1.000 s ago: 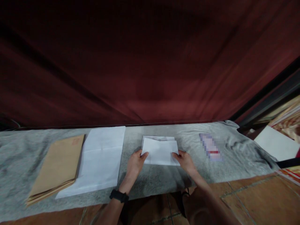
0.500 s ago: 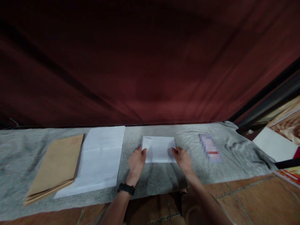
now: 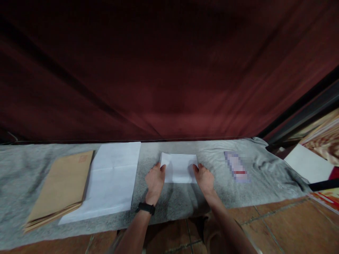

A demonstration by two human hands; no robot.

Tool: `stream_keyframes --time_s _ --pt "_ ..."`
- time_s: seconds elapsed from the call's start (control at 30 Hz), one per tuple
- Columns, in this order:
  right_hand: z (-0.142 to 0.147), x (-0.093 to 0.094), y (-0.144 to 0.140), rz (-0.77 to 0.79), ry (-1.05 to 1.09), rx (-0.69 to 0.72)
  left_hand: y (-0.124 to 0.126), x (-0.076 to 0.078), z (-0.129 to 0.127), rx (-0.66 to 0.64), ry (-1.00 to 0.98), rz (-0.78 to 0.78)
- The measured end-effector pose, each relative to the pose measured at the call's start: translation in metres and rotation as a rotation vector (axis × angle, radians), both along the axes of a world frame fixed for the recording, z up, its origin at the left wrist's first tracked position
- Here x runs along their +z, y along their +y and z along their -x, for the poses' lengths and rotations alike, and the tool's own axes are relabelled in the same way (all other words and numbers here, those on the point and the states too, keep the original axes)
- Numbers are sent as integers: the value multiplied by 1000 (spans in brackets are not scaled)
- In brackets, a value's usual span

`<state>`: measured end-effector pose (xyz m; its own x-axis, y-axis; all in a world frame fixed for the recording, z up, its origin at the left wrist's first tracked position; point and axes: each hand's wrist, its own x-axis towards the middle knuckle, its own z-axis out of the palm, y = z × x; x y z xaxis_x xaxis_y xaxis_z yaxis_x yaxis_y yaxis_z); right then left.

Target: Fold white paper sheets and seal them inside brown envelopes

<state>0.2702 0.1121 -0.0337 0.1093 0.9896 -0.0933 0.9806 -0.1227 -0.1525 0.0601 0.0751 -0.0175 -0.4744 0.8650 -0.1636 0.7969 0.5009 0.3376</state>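
A folded sheet of white paper [image 3: 181, 168] lies on the grey cloth [image 3: 182, 201] in front of me. My left hand [image 3: 155, 179] grips its left edge, thumb on top and fingers hidden at the side and below. At the right edge my right hand [image 3: 204, 179] pinches the paper in the same way. The upper left corner of the paper looks slightly raised. A black wristband [image 3: 145, 208] circles my left wrist.
Left of my hands lie larger white sheets [image 3: 113, 180], partly under a stack of brown envelopes [image 3: 59, 187]. A blurred purplish slip [image 3: 237, 167] rests to the right. Dark red fabric [image 3: 169, 88] hangs behind. White card [image 3: 308, 164] and a black bar [image 3: 323, 185] are far right.
Both hands keep their hold on the paper's edges and have shifted only slightly. The raised upper left corner has changed shape a little, and the view has moved slightly.
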Motion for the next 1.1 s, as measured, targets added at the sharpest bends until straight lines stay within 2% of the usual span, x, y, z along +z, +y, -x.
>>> stream_keyframes --time_s 1.1 --pt "3 -1 3 -27 -23 0 4 1 -1 -12 28 -4"
